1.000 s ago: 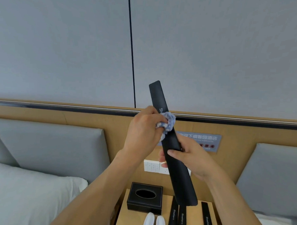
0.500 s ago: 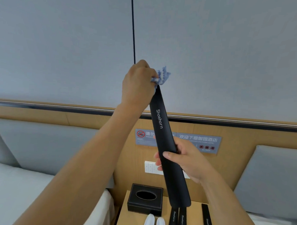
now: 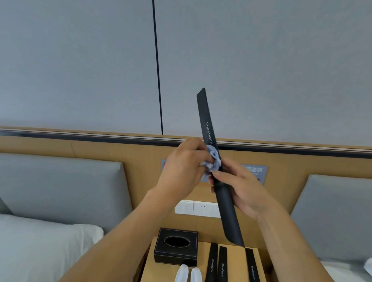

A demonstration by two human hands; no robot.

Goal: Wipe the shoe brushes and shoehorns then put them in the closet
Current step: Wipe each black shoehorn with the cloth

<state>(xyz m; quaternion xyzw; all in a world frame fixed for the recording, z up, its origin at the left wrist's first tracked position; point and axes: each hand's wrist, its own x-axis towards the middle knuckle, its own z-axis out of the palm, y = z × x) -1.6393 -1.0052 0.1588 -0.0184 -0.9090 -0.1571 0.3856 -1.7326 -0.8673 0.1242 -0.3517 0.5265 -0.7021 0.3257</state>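
The right hand (image 3: pixel 245 191) grips the long black plastic shoehorn (image 3: pixel 219 170) mid-shaft, tilted upright (steadying it), so the left hand (image 3: pixel 182 168), fingers clenching a crumpled pale-blue cloth (image 3: pixel 213 160), can wipe it above the wooden table (image 3: pixel 238 269).

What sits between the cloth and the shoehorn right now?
Nothing visible. The left hand presses the cloth straight against the shoehorn, just above where the right hand grips it. The closet is out of view.
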